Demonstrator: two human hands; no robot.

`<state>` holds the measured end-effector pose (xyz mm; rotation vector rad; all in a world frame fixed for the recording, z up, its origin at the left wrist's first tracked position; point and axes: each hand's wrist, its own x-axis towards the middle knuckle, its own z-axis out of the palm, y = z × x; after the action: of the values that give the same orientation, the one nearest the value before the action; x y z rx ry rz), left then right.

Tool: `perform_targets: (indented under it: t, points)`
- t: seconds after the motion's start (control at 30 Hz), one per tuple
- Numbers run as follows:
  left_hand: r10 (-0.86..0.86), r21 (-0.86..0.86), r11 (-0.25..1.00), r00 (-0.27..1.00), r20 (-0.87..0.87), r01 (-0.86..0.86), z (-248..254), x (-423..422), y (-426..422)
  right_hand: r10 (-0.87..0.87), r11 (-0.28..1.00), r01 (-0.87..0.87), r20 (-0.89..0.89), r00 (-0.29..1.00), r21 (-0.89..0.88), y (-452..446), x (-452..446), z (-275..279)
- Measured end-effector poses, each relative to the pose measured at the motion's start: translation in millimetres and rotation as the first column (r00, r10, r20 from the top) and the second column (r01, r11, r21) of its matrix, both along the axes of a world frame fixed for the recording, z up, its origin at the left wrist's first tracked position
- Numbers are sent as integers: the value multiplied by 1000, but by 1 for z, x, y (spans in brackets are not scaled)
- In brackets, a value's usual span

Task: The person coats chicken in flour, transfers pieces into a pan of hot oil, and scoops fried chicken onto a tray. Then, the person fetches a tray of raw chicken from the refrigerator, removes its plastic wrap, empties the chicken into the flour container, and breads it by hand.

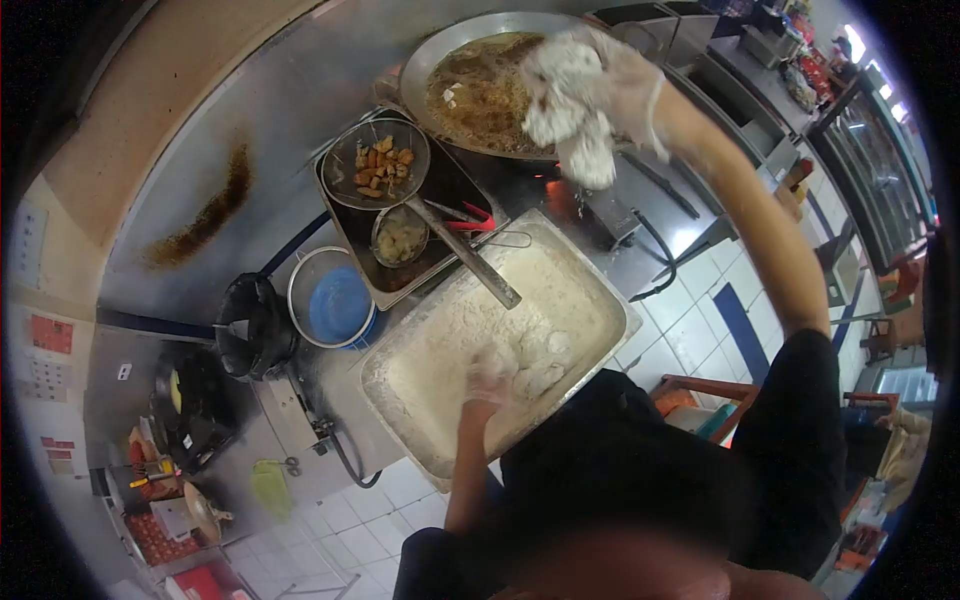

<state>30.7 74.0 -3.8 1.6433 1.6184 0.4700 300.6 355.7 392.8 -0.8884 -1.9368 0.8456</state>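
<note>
My right hand (632,92), in a clear plastic glove, is up over the wok (415,75) of bubbling oil. It is closed on a clump of flour-coated food pieces (570,95), which hangs past the wok's near rim; their kind is hidden by the white coating. Down in the metal tray of flour (440,340) is my gloved left hand (490,375), dusted white and blurred. More flour-coated pieces (543,365) lie right beside its fingers. Whether those fingers grip anything cannot be made out.
A strainer (427,160) of browned pieces rests over a dark oily tray (340,200), its handle (485,265) reaching over the flour. Near it are a smaller strainer (400,237), red-handled tongs (482,218) and a blue basin (342,305) under a sieve. Flame glows beneath the wok.
</note>
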Motion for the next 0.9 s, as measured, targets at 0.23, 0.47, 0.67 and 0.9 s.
perform_targets:
  t: [0.23,0.47,0.67,0.9]
  points:
    - [-70,36,996,937,-343,88,13,100,44,157,984,-177,395,905,16,133,-4,-28]
    - [-141,-157,981,969,-203,110,33,101,64,354,931,-275,782,513,-241,192,-40,-113]
    - [-33,-59,998,990,-137,25,-47,53,46,93,956,-285,859,503,64,200,-44,-138]
    - [-185,-205,973,903,-389,111,-78,0,14,0,983,-108,590,808,148,37,-5,-71]
